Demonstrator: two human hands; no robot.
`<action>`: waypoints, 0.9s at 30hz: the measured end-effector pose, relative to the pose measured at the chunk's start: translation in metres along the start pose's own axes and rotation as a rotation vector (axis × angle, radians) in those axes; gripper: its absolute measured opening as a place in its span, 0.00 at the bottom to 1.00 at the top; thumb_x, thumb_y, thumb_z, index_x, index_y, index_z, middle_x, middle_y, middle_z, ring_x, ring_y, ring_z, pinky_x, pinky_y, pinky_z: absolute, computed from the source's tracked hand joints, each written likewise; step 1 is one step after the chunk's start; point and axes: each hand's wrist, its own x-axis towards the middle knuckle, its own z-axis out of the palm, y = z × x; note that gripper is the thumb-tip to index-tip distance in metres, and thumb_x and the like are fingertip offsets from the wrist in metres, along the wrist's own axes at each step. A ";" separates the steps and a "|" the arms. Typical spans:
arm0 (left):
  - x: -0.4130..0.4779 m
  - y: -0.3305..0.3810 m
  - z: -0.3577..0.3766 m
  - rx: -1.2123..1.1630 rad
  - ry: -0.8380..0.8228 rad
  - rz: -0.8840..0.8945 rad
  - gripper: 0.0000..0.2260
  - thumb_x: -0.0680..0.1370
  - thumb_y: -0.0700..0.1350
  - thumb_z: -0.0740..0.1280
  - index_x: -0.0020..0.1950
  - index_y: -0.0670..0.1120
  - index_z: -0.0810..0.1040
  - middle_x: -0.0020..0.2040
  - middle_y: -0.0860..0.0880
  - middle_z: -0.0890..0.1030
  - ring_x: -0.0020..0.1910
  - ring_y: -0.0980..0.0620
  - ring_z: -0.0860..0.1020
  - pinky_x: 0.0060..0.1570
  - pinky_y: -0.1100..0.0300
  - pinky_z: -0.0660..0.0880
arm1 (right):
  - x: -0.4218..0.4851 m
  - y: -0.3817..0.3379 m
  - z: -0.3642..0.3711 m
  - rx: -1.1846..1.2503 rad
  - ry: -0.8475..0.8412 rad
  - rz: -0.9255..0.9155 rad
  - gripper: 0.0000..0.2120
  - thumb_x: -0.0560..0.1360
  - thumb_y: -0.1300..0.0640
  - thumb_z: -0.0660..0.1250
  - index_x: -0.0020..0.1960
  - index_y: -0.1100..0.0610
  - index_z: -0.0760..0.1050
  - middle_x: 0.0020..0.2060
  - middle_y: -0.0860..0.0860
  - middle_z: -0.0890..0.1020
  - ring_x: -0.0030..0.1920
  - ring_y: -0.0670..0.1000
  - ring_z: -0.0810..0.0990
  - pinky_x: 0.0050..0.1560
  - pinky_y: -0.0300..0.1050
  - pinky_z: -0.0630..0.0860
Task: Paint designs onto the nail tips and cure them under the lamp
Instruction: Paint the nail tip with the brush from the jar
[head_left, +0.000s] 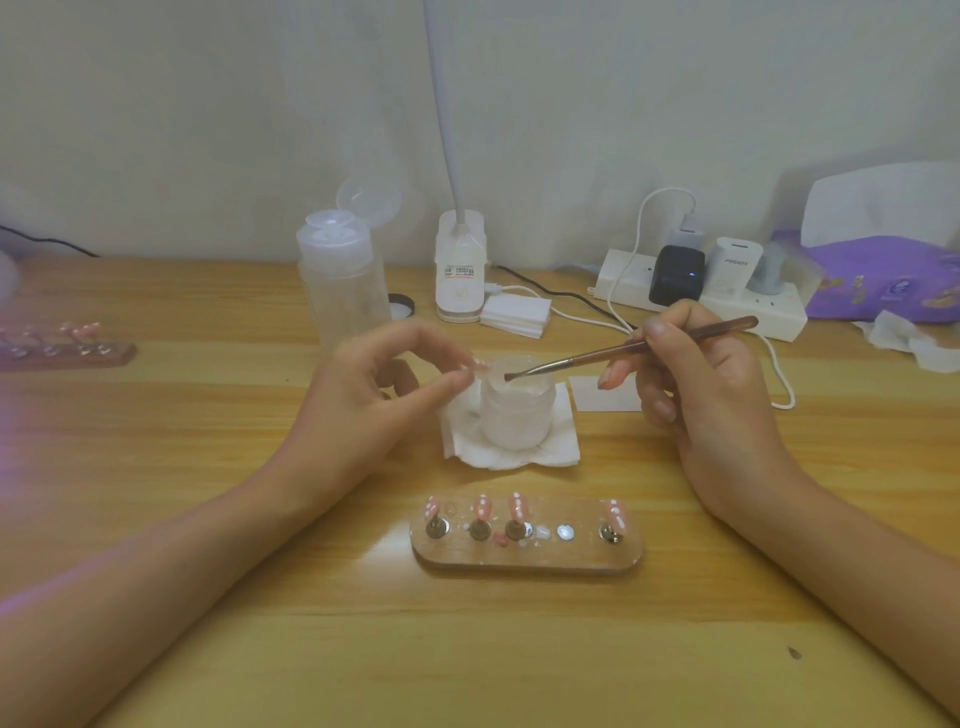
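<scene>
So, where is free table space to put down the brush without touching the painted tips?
The table is bare in front of the near nail stand, between the forearms, and at left between the second nail stand and the left hand. The back is crowded: pump bottle, lamp base, pad stack, power strip.

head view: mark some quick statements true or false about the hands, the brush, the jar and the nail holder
1. The right hand holds the thin brown-handled brush, its tip at the mouth of the frosted white jar. True.
2. The jar stands on a metal tray. False: it stands on a folded white tissue.
3. The left hand pinches a small pale nail tip beside the jar's rim. True.
4. The near oval wooden holder carries six nail tips. False: it carries four pink nail tips.
5. The clear plastic bottle has its flip lid shut. False: the lid stands open.
</scene>
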 end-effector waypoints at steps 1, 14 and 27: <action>0.000 0.002 0.000 -0.021 0.029 -0.005 0.05 0.77 0.41 0.72 0.47 0.51 0.82 0.46 0.53 0.84 0.31 0.61 0.74 0.32 0.69 0.69 | 0.000 0.000 0.000 0.008 0.011 0.006 0.10 0.82 0.57 0.60 0.41 0.54 0.70 0.33 0.54 0.84 0.24 0.46 0.63 0.24 0.35 0.62; -0.015 0.064 0.005 -0.006 -0.061 0.053 0.05 0.71 0.49 0.77 0.40 0.58 0.83 0.50 0.62 0.80 0.49 0.66 0.72 0.44 0.74 0.65 | 0.002 0.001 -0.003 0.119 0.070 0.059 0.12 0.82 0.58 0.60 0.39 0.52 0.70 0.31 0.52 0.83 0.22 0.45 0.61 0.23 0.34 0.60; -0.041 0.068 0.042 0.530 -0.278 0.244 0.03 0.68 0.57 0.71 0.40 0.60 0.83 0.52 0.60 0.72 0.50 0.59 0.59 0.52 0.56 0.59 | 0.003 0.000 -0.001 0.131 0.082 0.080 0.13 0.83 0.59 0.60 0.39 0.53 0.70 0.30 0.53 0.83 0.21 0.45 0.60 0.22 0.34 0.60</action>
